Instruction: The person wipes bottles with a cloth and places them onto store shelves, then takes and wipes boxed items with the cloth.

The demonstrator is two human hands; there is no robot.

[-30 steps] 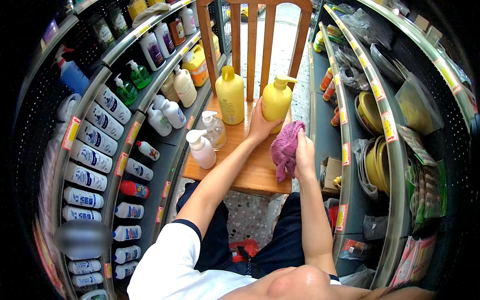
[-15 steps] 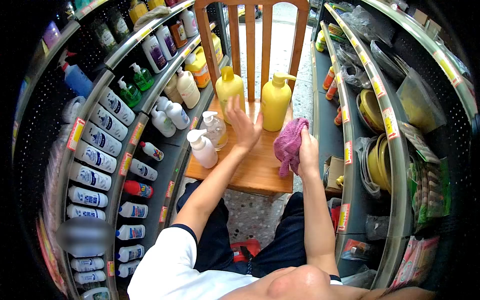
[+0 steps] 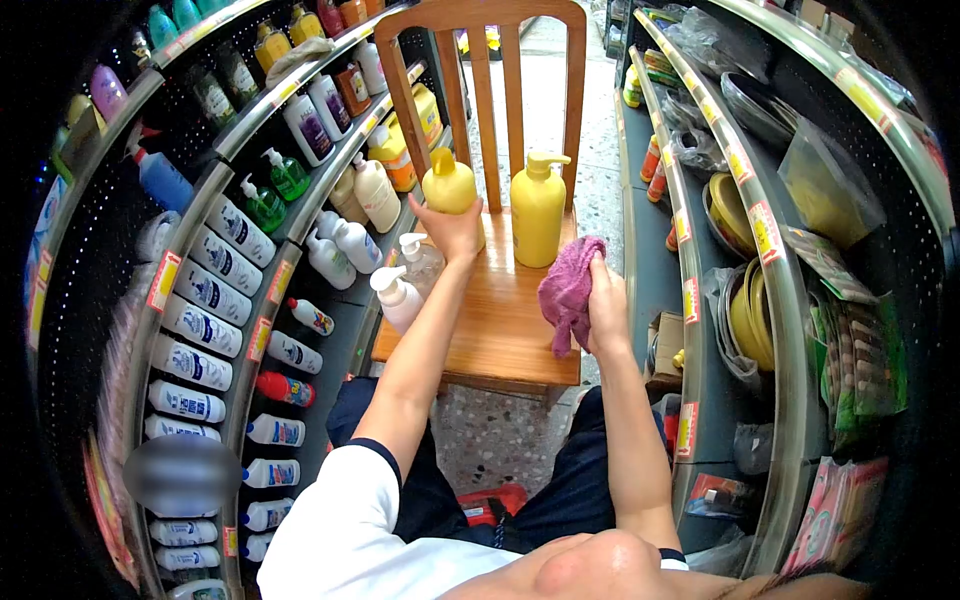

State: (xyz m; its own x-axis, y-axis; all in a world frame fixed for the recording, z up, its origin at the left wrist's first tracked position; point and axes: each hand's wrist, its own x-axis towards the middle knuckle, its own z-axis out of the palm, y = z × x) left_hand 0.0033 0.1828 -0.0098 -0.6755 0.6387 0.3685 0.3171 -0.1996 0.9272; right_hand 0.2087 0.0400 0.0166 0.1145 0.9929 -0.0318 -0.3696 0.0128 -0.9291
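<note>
My left hand (image 3: 455,228) is wrapped round the body of a yellow pump bottle (image 3: 450,186) at the back left of the wooden chair seat (image 3: 500,325). To its right stands a second yellow pump bottle (image 3: 539,212), upright and untouched. My right hand (image 3: 607,308) grips a purple cloth (image 3: 572,290), which hangs in folds beside the seat's right edge. A white pump bottle (image 3: 396,297) and a clear pump bottle (image 3: 421,262) stand at the seat's left side, partly covered by my left forearm.
Shelves with white bottles (image 3: 203,318) and green pump bottles (image 3: 265,203) run along the left. On the right, shelves hold yellow basins (image 3: 753,315), plastic-wrapped goods and orange-capped cans (image 3: 651,157). The chair's slatted back (image 3: 480,90) rises behind the yellow bottles.
My left hand has gone from open beside the left yellow bottle to wrapped round it. My right hand still holds the cloth. The view has shifted slightly.
</note>
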